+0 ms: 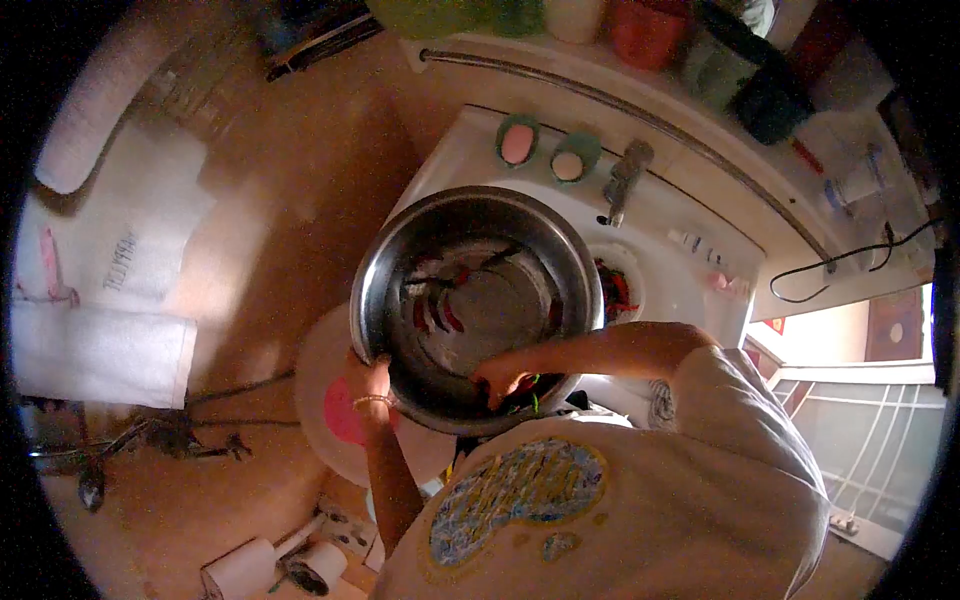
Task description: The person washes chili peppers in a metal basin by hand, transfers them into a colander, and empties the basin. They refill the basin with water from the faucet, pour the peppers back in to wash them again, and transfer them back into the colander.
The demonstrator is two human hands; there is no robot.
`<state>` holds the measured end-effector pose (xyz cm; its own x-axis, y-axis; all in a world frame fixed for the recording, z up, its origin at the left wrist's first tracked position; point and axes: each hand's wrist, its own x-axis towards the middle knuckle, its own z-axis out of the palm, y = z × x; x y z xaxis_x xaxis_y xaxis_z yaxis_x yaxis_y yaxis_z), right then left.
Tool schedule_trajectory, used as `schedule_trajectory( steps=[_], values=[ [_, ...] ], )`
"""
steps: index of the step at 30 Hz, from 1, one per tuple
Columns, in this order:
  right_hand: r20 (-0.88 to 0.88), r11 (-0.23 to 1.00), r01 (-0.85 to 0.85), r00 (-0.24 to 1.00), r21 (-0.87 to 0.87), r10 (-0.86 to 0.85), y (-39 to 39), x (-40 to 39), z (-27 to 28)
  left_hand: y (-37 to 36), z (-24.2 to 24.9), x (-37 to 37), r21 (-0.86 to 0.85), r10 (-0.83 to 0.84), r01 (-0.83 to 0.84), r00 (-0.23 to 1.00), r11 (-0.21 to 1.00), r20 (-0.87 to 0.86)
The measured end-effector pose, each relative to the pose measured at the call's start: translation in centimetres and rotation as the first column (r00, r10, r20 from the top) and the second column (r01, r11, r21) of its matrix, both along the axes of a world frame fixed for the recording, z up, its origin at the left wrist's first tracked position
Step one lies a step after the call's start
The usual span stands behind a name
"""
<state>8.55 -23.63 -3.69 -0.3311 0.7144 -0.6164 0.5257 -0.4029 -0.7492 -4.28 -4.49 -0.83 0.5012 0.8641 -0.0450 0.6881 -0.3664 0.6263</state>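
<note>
A large, round metal basin (pixel 478 205) is held tilted in front of my body, beside the sink. My left hand (pixel 368 382), with a bracelet at the wrist, grips its rim at the lower left. Inside, long red pieces that look like chili peppers (pixel 437 312) lie scattered on the bottom. My right hand (pixel 505 380) reaches into the near side of the basin with its fingers curled. Dark and bright green bits show beside those fingers, but what they hold is hidden. More red pepper-like pieces (pixel 617 287) sit in the sink bowl, partly behind the basin.
A white washbasin top (pixel 670 270) carries a faucet (pixel 627 180) and two green soap dishes, one with pink soap (pixel 517 144). A metal rail (pixel 640 95) runs above it. Towels (pixel 100 350) hang at left. A round white and pink object (pixel 345 410) stands below the basin.
</note>
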Motion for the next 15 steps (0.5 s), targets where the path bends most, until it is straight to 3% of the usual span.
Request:
schedule_trajectory(
  steps=[4,8,10,11,13,14,15],
  values=[
    [-0.069,0.995,0.029,0.997,0.097,-0.022,-0.4,0.5,1.2,-0.9,2.2,0.9,-0.024,0.04,-0.044,0.985,0.999,-0.168],
    [0.016,0.999,-0.05,0.999,0.014,0.05,-0.1,0.2,-0.4,2.5,-5.0,-1.3,-0.013,-0.022,0.021,0.999,1.0,-0.026],
    [-0.134,0.983,0.164,0.979,0.088,-0.152,-0.7,-0.1,-0.5,2.1,-3.7,-0.8,-0.055,-0.044,0.046,0.998,0.997,0.036],
    [-0.135,0.982,0.167,0.979,0.088,-0.155,-0.3,0.2,-0.5,1.8,-3.1,-0.7,-0.085,-0.005,0.004,1.0,0.996,-0.017],
    [-0.246,0.957,0.26,0.927,-0.127,-0.284,0.9,1.7,1.3,1.5,-2.5,-0.7,-0.117,0.029,-0.038,0.997,0.992,-0.077],
    [-0.248,0.956,0.263,0.925,-0.131,-0.288,0.7,2.5,2.3,2.0,-3.2,-0.9,-0.226,0.077,-0.086,0.996,0.97,-0.05],
    [-0.294,0.928,0.368,0.894,0.054,-0.338,0.5,3.3,3.5,2.0,-3.4,-1.1,-0.281,0.098,-0.105,0.994,0.954,-0.039]
  ],
)
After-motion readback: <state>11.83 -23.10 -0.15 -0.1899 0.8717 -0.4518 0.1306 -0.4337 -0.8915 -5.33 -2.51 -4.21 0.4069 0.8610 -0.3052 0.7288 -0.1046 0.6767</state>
